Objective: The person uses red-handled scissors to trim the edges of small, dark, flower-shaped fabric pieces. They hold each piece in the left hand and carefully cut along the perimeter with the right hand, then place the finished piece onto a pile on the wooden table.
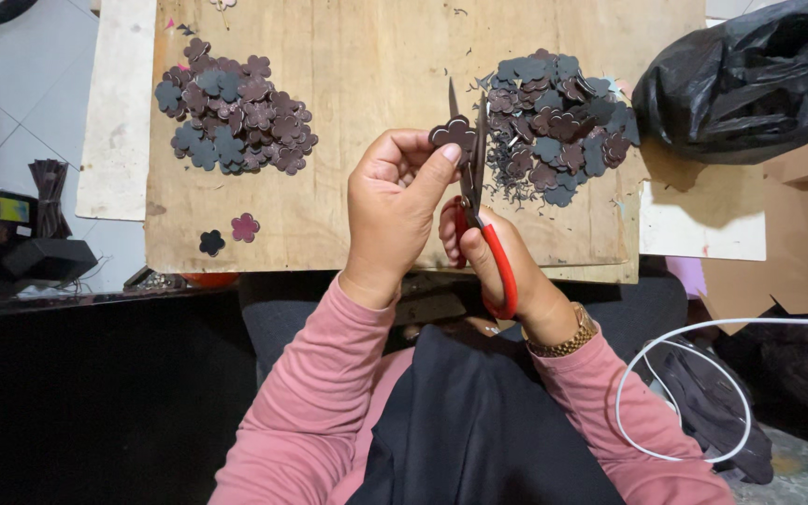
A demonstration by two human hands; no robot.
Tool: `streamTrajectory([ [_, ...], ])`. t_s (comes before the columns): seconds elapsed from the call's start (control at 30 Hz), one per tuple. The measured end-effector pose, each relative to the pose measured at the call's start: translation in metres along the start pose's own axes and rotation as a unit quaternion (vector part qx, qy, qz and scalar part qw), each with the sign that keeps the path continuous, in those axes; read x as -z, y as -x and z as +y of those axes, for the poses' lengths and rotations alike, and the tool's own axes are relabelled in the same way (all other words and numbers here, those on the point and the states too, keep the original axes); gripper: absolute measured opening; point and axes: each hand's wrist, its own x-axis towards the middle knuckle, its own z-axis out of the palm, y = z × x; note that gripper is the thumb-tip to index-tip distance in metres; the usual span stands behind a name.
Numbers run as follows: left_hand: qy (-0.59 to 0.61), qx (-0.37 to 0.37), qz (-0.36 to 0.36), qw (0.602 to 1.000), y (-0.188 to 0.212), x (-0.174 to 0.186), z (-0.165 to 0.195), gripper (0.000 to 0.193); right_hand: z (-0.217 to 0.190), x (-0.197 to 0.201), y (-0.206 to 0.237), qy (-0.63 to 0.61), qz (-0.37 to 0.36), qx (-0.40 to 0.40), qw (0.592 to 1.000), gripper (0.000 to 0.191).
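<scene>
The person sits at a wooden board (367, 178) that lies across the lap, and the work in hand appears to be the trimming of small flower-shaped pieces with scissors. The left hand (393, 210) is closed in a pinch: thumb and fingers hold one dark brown flower piece (452, 134) just above the near edge of the board, around its middle. The right hand (502, 266) is wrapped around the red handles of the scissors (475, 187), with the fingers through the loops; the blades point away from the body and stand slightly parted, and the piece sits at them, touching or almost touching (the exact contact is hard to see).

On the far left part of the board lies one heap of flower pieces (233, 114), brown and grey-blue mixed. On the far right part lies a second heap (558, 126) with thin dark scraps around it. Two single flowers (229, 235), one dark and one pinkish, lie near the left front corner of the board. A black plastic bag (755, 79) rests beyond the right edge of the board.

Judging from this, the step is the cut along the edge of the held piece. The next move probably calls for a small turn of the piece between the fingers, so the blades follow the rounded petals, with the fingertips kept away from the edge.
</scene>
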Motion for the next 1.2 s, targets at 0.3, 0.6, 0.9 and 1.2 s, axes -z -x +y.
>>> streamTrajectory([
  [0.3, 0.010, 0.058, 0.014, 0.998, 0.004, -0.010, 0.017, 0.013, -0.014, -0.006, -0.006, 0.037, 0.011, 0.030, 0.999, 0.077],
  [0.6, 0.020, 0.090, 0.008, 0.996, 0.008, -0.016, 0.029, 0.015, -0.023, -0.007, -0.006, 0.069, 0.000, 0.045, 0.997, 0.073],
  [0.9, 0.043, 0.080, 0.015, 0.996, 0.006, -0.017, 0.029, 0.015, -0.026, -0.016, -0.009, 0.056, 0.028, 0.046, 0.997, 0.073],
  [1.2, 0.012, 0.050, 0.007, 0.999, 0.011, 0.015, -0.027, 0.011, 0.033, -0.009, -0.001, 0.035, 0.012, 0.026, 0.999, 0.070],
])
